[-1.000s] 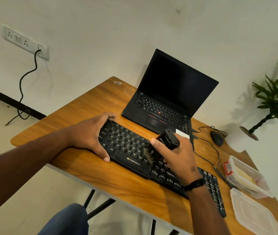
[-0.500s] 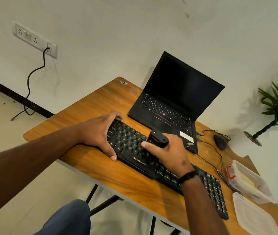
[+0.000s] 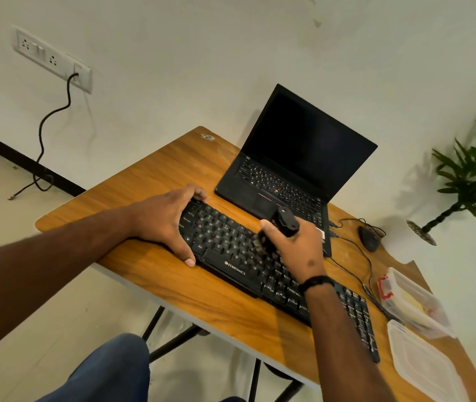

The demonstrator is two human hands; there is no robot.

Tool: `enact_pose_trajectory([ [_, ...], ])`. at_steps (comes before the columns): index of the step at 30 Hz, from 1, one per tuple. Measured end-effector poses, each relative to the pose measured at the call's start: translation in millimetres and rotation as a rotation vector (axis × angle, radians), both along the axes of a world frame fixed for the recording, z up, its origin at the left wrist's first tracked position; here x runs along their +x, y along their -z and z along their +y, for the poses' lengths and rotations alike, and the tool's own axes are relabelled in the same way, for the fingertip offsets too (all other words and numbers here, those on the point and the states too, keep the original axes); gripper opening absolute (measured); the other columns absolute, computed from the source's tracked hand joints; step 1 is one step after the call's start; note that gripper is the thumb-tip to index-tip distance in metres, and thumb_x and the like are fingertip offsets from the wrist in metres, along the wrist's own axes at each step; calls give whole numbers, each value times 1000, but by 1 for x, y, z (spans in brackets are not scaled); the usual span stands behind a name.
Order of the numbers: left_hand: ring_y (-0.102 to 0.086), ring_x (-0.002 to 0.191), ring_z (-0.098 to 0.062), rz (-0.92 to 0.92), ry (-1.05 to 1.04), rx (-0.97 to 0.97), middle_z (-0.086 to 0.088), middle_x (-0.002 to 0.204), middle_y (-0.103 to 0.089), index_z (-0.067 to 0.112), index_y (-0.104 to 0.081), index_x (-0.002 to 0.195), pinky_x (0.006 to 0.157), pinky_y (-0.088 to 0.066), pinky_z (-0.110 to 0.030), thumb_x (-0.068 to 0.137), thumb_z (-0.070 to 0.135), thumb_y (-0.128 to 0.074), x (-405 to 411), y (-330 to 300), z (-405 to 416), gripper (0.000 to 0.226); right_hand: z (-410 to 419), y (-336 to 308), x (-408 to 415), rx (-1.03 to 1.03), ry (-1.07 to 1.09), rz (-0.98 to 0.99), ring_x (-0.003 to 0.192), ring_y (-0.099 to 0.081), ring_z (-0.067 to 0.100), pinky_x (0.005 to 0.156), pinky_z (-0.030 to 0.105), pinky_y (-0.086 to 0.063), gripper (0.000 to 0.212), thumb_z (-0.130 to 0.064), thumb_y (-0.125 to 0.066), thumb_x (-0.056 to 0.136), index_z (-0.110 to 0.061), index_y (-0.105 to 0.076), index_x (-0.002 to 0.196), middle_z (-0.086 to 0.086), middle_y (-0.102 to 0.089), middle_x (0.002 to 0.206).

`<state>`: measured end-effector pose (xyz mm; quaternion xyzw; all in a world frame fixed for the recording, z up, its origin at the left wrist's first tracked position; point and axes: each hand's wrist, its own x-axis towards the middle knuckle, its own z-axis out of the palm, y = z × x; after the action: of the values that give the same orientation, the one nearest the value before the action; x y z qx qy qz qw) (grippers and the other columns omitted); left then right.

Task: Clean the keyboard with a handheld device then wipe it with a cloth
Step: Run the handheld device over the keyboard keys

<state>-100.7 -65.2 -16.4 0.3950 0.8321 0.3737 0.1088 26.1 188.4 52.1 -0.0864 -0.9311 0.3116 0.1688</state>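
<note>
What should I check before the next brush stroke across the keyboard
1. Left hand steadies the keyboard at its left end: ok.
2. Right hand grips the brush tool: ok.
3. Bristles sit on the keys: ok.
4. Laptop clear of the brush path: ok.
5. Tool switched on: cannot tell.
6. Wiping cloth within reach: cannot tell; none is visible.

Bare forearms, a black wristband (image 3: pixel 316 282) on the right wrist, blue trousers (image 3: pixel 109 372).
</note>
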Motion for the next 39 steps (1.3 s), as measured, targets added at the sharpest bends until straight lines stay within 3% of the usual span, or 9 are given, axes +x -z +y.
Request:
enact_pose_trajectory([
  [6,-48,124,-10,12,0,-3,15,139,-39,43,-24,138,103,-49,-35,33,71,-92,-1,2,2,128,-21,3,16,-30,-220,-82,53,-48,-1,51,16,-41,33,-40,-73,83,-20,-55,65,-8,-55,61],
  [13,-49,122,-10,13,1,9,14,136,-41,40,-25,138,101,-48,-31,35,65,-95,0,1,2,127,4,3,-5,23,130,53,56,-48,8,49,11,-38,39,-41,-69,87,-9,-57,68,-4,-55,62],
  [19,-48,125,-11,28,-7,10,12,140,-40,39,-24,140,104,-47,-33,35,67,-94,-1,3,3,129,-33,11,-3,-36,-83,38,54,-48,8,50,22,-40,44,-42,-72,84,-7,-54,64,-2,-54,60],
  [25,-49,124,-10,12,-5,17,13,138,-42,40,-27,137,103,-49,-34,38,58,-99,-1,1,2,124,-8,10,-28,-16,204,118,52,-47,11,53,28,-43,45,-47,-69,85,-18,-48,58,-4,-52,56],
  [29,-47,125,-11,29,-15,-3,12,141,-40,39,-25,140,104,-46,-33,35,68,-93,-1,2,4,129,-23,8,-9,-2,120,68,51,-45,13,50,33,-45,45,-46,-68,85,-14,-50,59,-1,-51,55],
  [32,-48,125,-11,39,-15,-2,12,140,-41,38,-25,142,105,-46,-34,34,71,-91,0,2,4,131,-60,9,-13,-57,-50,104,50,-47,10,48,29,-44,46,-43,-71,85,-8,-54,61,-2,-53,56],
  [34,-48,124,-12,39,-11,-4,12,138,-42,38,-25,141,103,-47,-33,36,67,-94,0,1,3,129,-72,8,-24,12,-67,123,49,-42,7,45,18,-36,45,-41,-70,86,-10,-52,59,-6,-50,56],
  [37,-49,121,-10,28,-11,2,12,135,-43,37,-27,140,98,-46,-27,40,57,-99,1,0,3,125,-50,4,-39,59,87,98,53,-44,1,47,11,-34,39,-42,-68,88,-23,-48,61,-12,-49,59],
  [39,-49,120,-10,32,-16,3,11,135,-44,36,-28,140,97,-45,-26,41,54,-100,0,0,4,124,-30,4,-39,23,166,85,53,-47,5,52,16,-35,41,-42,-69,87,-22,-47,59,-9,-52,58],
])
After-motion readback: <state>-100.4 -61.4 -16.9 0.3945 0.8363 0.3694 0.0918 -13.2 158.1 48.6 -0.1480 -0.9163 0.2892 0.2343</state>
